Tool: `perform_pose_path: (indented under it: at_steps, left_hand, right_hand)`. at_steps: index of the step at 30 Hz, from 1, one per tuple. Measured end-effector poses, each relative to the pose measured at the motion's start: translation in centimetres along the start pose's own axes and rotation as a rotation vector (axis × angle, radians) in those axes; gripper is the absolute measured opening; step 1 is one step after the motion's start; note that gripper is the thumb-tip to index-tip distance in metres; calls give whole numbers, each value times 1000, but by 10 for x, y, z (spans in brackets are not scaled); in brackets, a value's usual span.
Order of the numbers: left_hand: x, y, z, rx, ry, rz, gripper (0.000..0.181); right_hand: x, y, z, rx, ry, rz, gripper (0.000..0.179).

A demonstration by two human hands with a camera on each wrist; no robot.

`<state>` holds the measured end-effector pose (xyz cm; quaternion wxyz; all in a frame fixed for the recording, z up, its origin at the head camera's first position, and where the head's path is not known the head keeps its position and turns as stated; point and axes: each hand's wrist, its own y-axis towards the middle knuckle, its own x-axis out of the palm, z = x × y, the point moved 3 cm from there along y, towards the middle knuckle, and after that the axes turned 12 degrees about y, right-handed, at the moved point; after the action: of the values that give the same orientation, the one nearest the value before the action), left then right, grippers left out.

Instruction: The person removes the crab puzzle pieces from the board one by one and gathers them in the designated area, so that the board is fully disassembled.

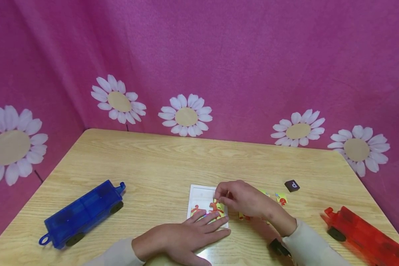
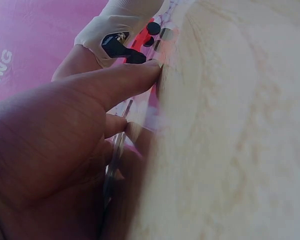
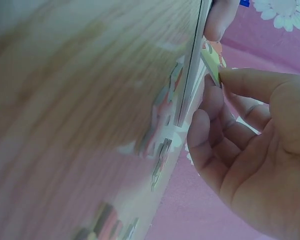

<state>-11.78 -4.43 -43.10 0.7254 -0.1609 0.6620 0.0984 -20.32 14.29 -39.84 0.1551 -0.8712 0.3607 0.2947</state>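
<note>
A white-rimmed puzzle tray (image 1: 190,199) lies on the table in front of me, with colourful pieces in its lower part. My left hand (image 1: 186,238) rests flat with spread fingers over the tray's near edge, covering some of the picture; its thumb (image 2: 125,82) shows large in the left wrist view. At the tray's right side, my right hand (image 1: 247,199) pinches a yellow puzzle piece (image 3: 211,64) between thumb and forefinger. That piece stands tilted at the tray, close to a left fingertip in the right wrist view.
Loose puzzle pieces (image 1: 281,200) lie to the tray's right, some partly hidden under my right arm. Beyond them sits a black cube (image 1: 292,186) with a letter. A blue toy wagon (image 1: 83,214) stands at left, a red one (image 1: 365,234) at right. A pink flowered curtain (image 1: 219,66) surrounds the table.
</note>
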Motion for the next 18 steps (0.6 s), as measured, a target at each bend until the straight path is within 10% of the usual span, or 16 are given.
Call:
perform_pose_path:
  at_steps: [18]
  left_hand:
    - [-1,-1,0,-2,-6,-4,76]
  right_hand:
    - [0,-4,0,-7,-36,37,15]
